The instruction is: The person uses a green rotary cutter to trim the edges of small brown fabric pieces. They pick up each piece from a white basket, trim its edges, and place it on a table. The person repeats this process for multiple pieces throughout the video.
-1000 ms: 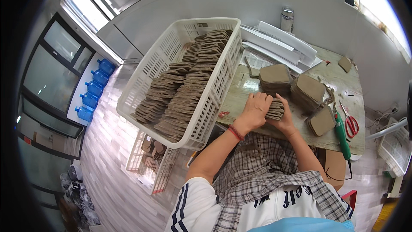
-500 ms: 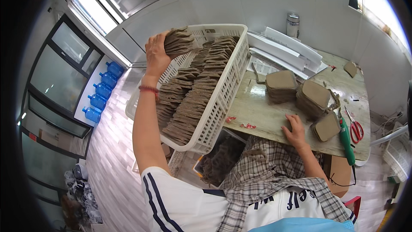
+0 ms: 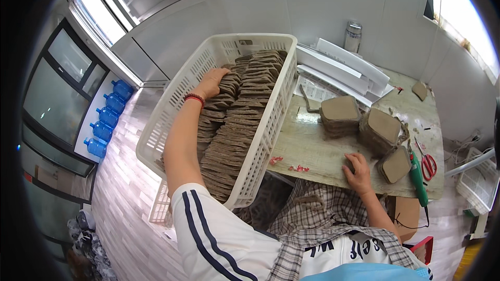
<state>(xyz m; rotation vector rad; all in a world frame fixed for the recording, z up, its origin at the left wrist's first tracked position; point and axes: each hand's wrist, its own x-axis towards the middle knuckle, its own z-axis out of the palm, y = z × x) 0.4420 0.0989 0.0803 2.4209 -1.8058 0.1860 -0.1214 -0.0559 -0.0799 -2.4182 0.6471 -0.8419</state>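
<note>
Inside a white plastic basket (image 3: 284,99), rows of thin brown fibrous pads (image 3: 234,140) stand packed on edge. My left hand (image 3: 212,82) is in the basket's far left part, wrapped over a bundle of these pads; its inner fingers are partly hidden. My right hand (image 3: 358,173) rests on the table's near edge, fingers apart and slightly curled, holding nothing. Beyond and beside it sit three stacks of rounded-square brown pads: one at the back left (image 3: 339,108), a taller one (image 3: 384,123) and a small one (image 3: 395,165) nearest the hand.
On the table's right lie a green glue gun (image 3: 417,174) and red-handled scissors (image 3: 428,165). Papers (image 3: 344,70) and a metal flask (image 3: 353,36) stand along the wall. Red scraps (image 3: 298,168) dot the front edge. Blue water bottles (image 3: 108,117) line the far left.
My left hand has lowered a bundle of pads from above the basket's far left rim down into the row. The right hand stays on the table; the view has shifted slightly.
</note>
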